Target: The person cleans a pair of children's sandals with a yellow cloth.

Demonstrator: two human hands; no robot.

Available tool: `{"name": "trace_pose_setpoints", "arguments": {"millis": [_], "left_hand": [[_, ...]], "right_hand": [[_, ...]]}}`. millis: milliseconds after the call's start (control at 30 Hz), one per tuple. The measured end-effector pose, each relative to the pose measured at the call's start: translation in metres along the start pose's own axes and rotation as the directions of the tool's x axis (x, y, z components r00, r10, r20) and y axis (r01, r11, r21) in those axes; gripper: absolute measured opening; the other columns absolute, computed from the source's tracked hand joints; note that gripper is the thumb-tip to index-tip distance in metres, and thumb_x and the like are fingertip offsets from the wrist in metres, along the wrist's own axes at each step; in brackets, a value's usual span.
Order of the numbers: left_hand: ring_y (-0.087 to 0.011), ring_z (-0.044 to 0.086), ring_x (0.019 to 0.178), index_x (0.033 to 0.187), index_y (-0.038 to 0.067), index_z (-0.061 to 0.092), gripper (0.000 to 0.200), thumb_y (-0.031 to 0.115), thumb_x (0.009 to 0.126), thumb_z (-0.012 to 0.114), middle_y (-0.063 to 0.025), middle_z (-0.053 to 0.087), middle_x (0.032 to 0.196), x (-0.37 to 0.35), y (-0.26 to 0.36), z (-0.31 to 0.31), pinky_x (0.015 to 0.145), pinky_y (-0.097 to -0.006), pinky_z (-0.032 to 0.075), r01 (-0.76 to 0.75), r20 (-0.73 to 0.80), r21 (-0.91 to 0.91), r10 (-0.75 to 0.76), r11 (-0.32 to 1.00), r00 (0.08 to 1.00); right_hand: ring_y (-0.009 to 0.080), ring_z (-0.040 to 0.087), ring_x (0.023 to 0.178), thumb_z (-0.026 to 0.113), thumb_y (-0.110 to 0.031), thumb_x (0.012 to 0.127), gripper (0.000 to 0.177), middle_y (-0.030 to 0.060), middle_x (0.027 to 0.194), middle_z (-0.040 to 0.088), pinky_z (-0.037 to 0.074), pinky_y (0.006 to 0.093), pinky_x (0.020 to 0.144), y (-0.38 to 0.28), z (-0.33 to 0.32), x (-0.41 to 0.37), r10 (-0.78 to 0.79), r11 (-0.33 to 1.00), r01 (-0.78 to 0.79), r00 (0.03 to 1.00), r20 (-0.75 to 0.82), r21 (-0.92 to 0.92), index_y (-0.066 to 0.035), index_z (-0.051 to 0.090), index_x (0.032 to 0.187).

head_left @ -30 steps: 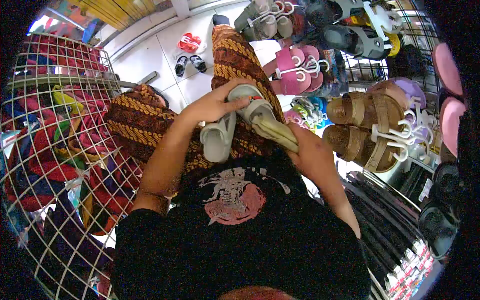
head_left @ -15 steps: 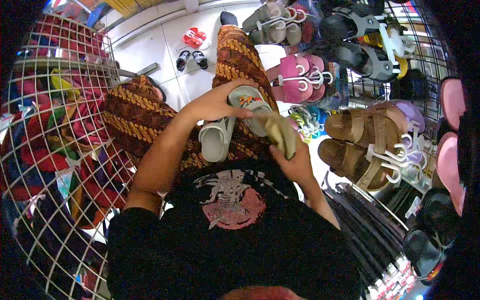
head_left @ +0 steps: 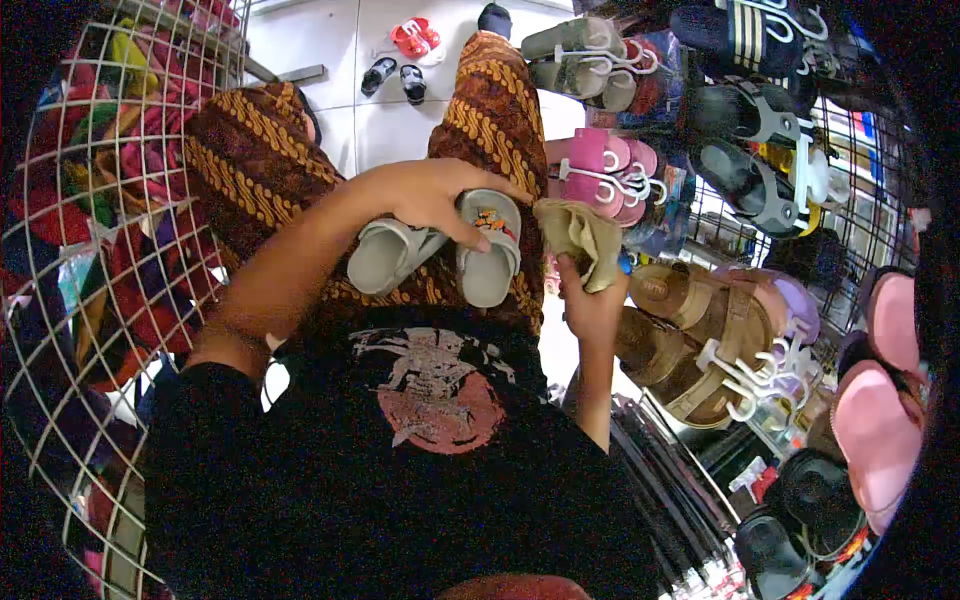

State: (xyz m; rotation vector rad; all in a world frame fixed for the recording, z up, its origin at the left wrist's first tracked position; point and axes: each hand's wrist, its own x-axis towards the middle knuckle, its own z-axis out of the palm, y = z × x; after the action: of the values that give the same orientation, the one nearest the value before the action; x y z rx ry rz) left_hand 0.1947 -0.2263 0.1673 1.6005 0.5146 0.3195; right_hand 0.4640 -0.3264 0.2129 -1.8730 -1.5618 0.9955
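My left hand (head_left: 437, 198) is closed around a grey clog (head_left: 488, 265), with the thumb on its strap side and the fingers behind its toe. Orange and red decoration shows on the clog's top. Its grey mate, another clog (head_left: 385, 258), lies on my lap under the left wrist, partly hidden by that hand. To the right, my right hand (head_left: 590, 305) grips a crumpled beige cloth (head_left: 583, 240), held just beside the clog and apart from it. Brown patterned trousers (head_left: 490, 110) cover my legs beneath the clogs.
A wire grid basket (head_left: 120, 250) of colourful goods stands at my left. Brown sandals (head_left: 700, 330), pink sandals (head_left: 600, 170) and grey-black sandals (head_left: 745, 180) hang on the right. Small black sandals (head_left: 395, 80) and red clogs (head_left: 416, 38) sit on the tiled floor ahead.
The cloth has moved off the decorated clog to the right with my right hand. That clog now stands more upright in view, and its mate appears further left. The camera view has shifted.
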Motion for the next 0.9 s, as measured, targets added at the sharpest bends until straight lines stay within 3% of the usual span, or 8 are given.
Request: {"name": "trace_pose_setpoints", "arguments": {"millis": [100,133,233,333,433,533,700,900], "left_hand": [[-0.0297,0.065,0.106,0.138,0.006,0.05,0.082,0.039,0.069,0.082,-0.0174,0.066,0.117,-0.001,0.003,0.006,0.093,-0.0378,0.049,-0.023,0.006,0.042,0.023,0.999,1.0],[-0.0303,0.066,0.104,0.136,0.005,0.051,0.084,0.042,0.068,0.082,-0.0176,0.067,0.114,-0.001,0.008,0.006,0.092,-0.0381,0.05,0.004,0.008,0.081,-0.004,0.997,1.0],[-0.0319,0.067,0.099,0.133,0.005,0.053,0.087,0.049,0.064,0.082,-0.0184,0.069,0.108,-0.002,0.016,0.006,0.087,-0.0388,0.052,0.047,0.006,0.157,-0.049,0.986,0.999],[-0.0326,0.068,0.096,0.129,0.004,0.057,0.086,0.054,0.063,0.081,-0.0186,0.07,0.105,-0.001,0.01,0.01,0.084,-0.0395,0.053,0.029,-0.024,0.163,-0.026,0.986,0.999],[-0.0332,0.068,0.094,0.122,0.004,0.06,0.078,0.052,0.065,0.081,-0.0176,0.07,0.103,0.0,0.016,0.01,0.083,-0.0405,0.053,0.071,-0.029,0.172,-0.067,0.983,0.997],[-0.0352,0.067,0.093,0.113,0.006,0.063,0.071,0.053,0.065,0.081,-0.0171,0.07,0.099,-0.002,0.031,0.013,0.082,-0.0425,0.052,0.174,-0.038,0.174,-0.17,0.969,0.985],[-0.0388,0.066,0.087,0.102,0.006,0.067,0.071,0.066,0.065,0.074,-0.0189,0.07,0.09,-0.003,0.058,0.02,0.077,-0.0457,0.052,0.262,-0.122,0.4,-0.232,0.878,0.965],[-0.0415,0.065,0.085,0.113,0.007,0.061,0.072,0.061,0.068,0.075,-0.0205,0.069,0.091,-0.002,0.042,0.022,0.077,-0.0492,0.051,0.141,-0.093,0.334,-0.117,0.932,0.989]], "right_hand": [[0.0196,0.07,0.083,0.076,-0.012,0.078,0.036,0.013,0.092,0.072,0.054,0.035,0.075,-0.008,-0.003,-0.003,-0.114,0.988,0.113,0.993,-0.002,-0.104,-0.005,0.065,0.112],[0.0263,0.072,0.078,0.077,-0.014,0.074,0.037,0.0151,0.087,0.071,0.055,0.0384,0.071,-0.022,-0.003,-0.003,-0.087,0.986,0.084,0.996,-0.019,-0.147,-0.006,0.064,0.108],[0.0268,0.069,0.07,0.076,-0.019,0.08,0.027,0.0138,0.079,0.069,0.052,0.0366,0.066,-0.03,-0.013,-0.01,-0.045,0.922,0.053,0.999,0.03,-0.383,-0.004,0.064,0.099],[0.0341,0.067,0.071,0.078,-0.025,0.077,0.029,0.0166,0.075,0.066,0.052,0.0387,0.065,-0.046,-0.018,-0.012,0.054,0.906,-0.031,0.998,0.044,-0.421,-0.007,0.063,0.094],[0.0375,0.067,0.073,0.077,-0.027,0.077,0.03,0.0168,0.077,0.067,0.051,0.0422,0.065,-0.045,-0.018,-0.016,0.002,0.86,0.019,0.999,0.042,-0.51,-0.009,0.063,0.096],[0.0414,0.065,0.075,0.076,-0.03,0.077,0.032,0.019,0.08,0.067,0.051,0.0454,0.066,-0.061,-0.022,-0.019,0.14,0.759,-0.044,0.985,0.097,-0.65,-0.009,0.062,0.097],[0.0436,0.065,0.079,0.074,-0.033,0.079,0.034,0.0212,0.082,0.067,0.051,0.0487,0.067,-0.062,-0.016,-0.02,0.123,0.795,-0.034,0.987,0.106,-0.606,-0.007,0.06,0.097],[0.0447,0.065,0.08,0.071,-0.038,0.082,0.036,0.0225,0.082,0.067,0.05,0.0502,0.068,-0.061,-0.021,-0.016,0.175,0.803,-0.046,0.971,0.162,-0.594,-0.008,0.06,0.099]]}}
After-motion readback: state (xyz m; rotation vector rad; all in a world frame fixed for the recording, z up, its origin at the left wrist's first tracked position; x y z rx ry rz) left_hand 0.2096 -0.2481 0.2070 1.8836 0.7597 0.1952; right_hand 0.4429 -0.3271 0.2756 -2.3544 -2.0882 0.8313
